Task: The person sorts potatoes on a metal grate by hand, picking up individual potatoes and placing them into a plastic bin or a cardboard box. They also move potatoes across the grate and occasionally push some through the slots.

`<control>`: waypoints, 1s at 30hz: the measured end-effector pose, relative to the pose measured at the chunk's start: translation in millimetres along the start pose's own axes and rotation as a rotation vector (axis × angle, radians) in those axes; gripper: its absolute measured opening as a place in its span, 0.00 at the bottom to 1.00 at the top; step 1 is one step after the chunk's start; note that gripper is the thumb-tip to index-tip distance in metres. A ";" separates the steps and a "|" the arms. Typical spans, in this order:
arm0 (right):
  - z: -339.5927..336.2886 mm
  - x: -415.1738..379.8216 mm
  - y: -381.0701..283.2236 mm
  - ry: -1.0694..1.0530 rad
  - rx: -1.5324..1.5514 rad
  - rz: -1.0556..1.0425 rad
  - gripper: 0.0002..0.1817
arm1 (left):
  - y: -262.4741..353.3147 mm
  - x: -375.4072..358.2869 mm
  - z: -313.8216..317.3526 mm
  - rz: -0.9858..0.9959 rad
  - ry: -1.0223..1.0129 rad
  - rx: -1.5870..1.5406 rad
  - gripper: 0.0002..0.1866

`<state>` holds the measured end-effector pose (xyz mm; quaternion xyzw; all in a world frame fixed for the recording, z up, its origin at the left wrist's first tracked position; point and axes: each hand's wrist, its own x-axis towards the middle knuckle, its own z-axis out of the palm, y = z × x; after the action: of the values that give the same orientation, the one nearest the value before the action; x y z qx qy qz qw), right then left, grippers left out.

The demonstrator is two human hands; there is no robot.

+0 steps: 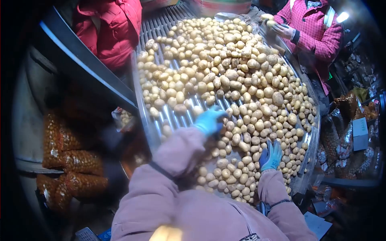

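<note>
Potatoes [232, 75] of mixed sizes lie heaped over a slatted metal sorting table [147, 120]. My left hand [209, 120], in a light blue glove with darker fingertips, reaches over the middle of the heap at the edge of a bare stretch of slats. Its fingers are bent, somewhat blurred and apart, with no potato visible in them. My right hand [272, 156], gloved the same way, rests on the potatoes at the near right, fingers stretched and spread. Potatoes touch it on several sides, and whatever is under its palm is hidden.
A person in a red jacket [110, 32] stands at the far left. Across on the right, another person in a pink checked jacket [311, 36] holds a potato [267, 17]. Filled net sacks [82, 162] are stacked at left; more bags [343, 136] lie at right.
</note>
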<state>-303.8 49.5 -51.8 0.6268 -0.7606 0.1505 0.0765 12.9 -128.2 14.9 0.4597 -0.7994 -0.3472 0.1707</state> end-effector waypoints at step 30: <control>12.4 1.1 7.3 -0.012 -0.022 -0.030 0.21 | -168.9 -343.2 -74.5 -0.673 1.212 -1.788 0.19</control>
<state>-310.3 45.6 -64.1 0.6381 -0.7533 0.1373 0.0810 339.3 78.2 -37.3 0.4570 0.1145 -0.5427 0.6954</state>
